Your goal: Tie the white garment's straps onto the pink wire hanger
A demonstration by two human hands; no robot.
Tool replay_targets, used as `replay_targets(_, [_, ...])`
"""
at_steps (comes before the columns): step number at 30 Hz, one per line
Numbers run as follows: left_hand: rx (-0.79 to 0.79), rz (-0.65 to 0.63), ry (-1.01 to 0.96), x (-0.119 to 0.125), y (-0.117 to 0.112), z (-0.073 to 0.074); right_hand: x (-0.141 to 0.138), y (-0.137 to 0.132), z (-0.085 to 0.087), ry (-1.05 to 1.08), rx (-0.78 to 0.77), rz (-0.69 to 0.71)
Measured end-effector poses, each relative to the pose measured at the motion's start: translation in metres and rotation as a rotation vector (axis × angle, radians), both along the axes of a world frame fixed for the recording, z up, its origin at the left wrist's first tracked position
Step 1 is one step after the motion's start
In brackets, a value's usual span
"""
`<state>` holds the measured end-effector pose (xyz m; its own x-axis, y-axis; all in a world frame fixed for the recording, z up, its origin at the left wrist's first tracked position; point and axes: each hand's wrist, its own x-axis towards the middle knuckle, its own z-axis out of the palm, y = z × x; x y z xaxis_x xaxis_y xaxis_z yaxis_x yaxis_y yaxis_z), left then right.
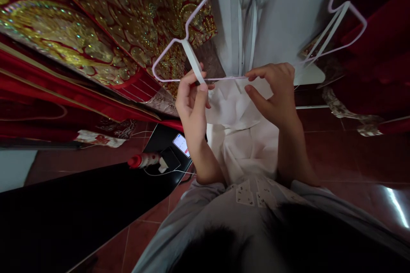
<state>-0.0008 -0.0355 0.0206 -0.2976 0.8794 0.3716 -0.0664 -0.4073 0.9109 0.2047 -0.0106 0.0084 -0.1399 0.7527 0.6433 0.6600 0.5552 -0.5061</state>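
A thin pale lilac wire hanger (pixel 333 2) is held up in front of me, its bottom bar level across the middle. A white garment (pixel 246 136) hangs below the bar. My left hand (pixel 192 102) pinches a white strap (pixel 194 62) against the bar near the hanger's left notch. At the middle of the bar, my right hand (pixel 275 94) is closed on the bar and the white cloth, thumb and forefinger together. Two more white straps run to the hanger's right notch.
Red garments with gold embroidery (pixel 105 21) hang at the left; dark red cloth (pixel 381 51) at the right. A black table (pixel 80 204) carries a lit phone (pixel 181 145), a charger and a red-capped object (pixel 142 161). Red floor tiles lie below.
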Motion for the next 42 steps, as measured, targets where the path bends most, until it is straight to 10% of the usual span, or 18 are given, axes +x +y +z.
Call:
replay_targets(30, [0.341,0.342,-0.091,0.000,0.015,-0.003,0.005,-0.003,0.002,0.069,-0.012,0.080])
replay_targets(42, [0.227,0.232,-0.355,-0.031,0.014,0.004,0.008,-0.002,0.001,0.064,-0.007,0.104])
